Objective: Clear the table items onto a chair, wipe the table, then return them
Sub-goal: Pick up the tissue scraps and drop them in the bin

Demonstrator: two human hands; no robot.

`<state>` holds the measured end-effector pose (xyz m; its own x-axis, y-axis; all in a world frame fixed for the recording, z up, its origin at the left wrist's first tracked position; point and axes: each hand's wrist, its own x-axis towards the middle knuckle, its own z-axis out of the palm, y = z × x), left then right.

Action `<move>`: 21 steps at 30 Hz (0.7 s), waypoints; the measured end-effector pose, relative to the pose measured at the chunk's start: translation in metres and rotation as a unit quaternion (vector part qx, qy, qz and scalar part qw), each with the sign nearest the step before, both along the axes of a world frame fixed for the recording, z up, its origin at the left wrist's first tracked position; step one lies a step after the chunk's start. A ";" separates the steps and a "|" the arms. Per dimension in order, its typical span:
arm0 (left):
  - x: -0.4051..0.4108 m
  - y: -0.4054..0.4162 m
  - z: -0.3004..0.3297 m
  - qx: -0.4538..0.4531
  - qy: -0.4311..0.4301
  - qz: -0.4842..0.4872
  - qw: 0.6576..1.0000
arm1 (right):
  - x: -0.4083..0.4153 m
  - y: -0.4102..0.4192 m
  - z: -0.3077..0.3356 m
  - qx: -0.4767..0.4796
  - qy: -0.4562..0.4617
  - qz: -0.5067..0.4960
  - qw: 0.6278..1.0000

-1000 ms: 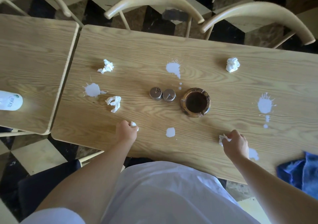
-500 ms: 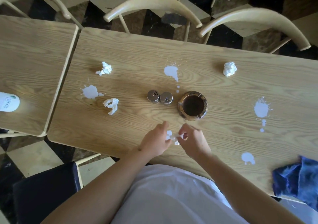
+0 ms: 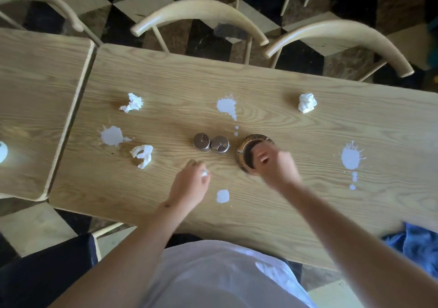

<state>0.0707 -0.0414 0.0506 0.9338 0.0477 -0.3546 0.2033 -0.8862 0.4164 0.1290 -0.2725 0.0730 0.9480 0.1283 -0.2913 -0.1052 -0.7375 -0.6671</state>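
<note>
On the wooden table (image 3: 166, 75) stand two metal shakers (image 3: 201, 141) (image 3: 220, 144) and a round brown ashtray (image 3: 245, 150). Three crumpled tissues lie about: far left (image 3: 133, 102), near left (image 3: 143, 155) and far right (image 3: 307, 102). My left hand (image 3: 188, 189) pinches a small bit of tissue (image 3: 204, 172) just above the table, in front of the shakers. My right hand (image 3: 276, 166) hovers over the ashtray's near right side and covers part of it; it is motion-blurred, so its grip is unclear.
White spills mark the table at the far middle (image 3: 227, 106), left (image 3: 111, 136), right (image 3: 352, 158) and near middle (image 3: 222, 196). A blue cloth (image 3: 419, 243) lies at the near right edge. Pale wooden chairs (image 3: 201, 11) stand beyond the table, a dark seat (image 3: 47, 272) is lower left, and a second table (image 3: 35, 94) adjoins on the left.
Both hands came together in front of the ashtray with tissue bits, then parted. My right hand has moved up over the ashtray; my left has shifted slightly left, keeping a tissue bit.
</note>
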 end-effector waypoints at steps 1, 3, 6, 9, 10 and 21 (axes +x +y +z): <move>0.002 0.018 0.000 0.019 -0.008 0.045 0.999 | 0.025 -0.015 -0.005 -0.031 -0.006 -0.037 0.999; 0.004 0.054 -0.002 0.058 -0.021 0.131 0.990 | 0.072 -0.045 -0.018 -0.099 0.003 -0.063 0.993; 0.004 0.093 -0.010 0.074 -0.051 0.248 0.965 | 0.119 -0.075 -0.039 -0.204 0.033 -0.055 0.977; 0.008 0.115 -0.029 0.071 -0.021 0.272 0.959 | 0.145 -0.085 -0.049 -0.250 0.034 -0.063 0.966; 0.010 0.119 -0.035 0.069 -0.001 0.270 0.960 | 0.152 -0.086 -0.051 -0.258 0.033 -0.067 0.963; 0.025 0.126 -0.070 0.058 0.053 0.251 0.965 | 0.168 -0.090 -0.076 -0.240 0.038 -0.058 0.968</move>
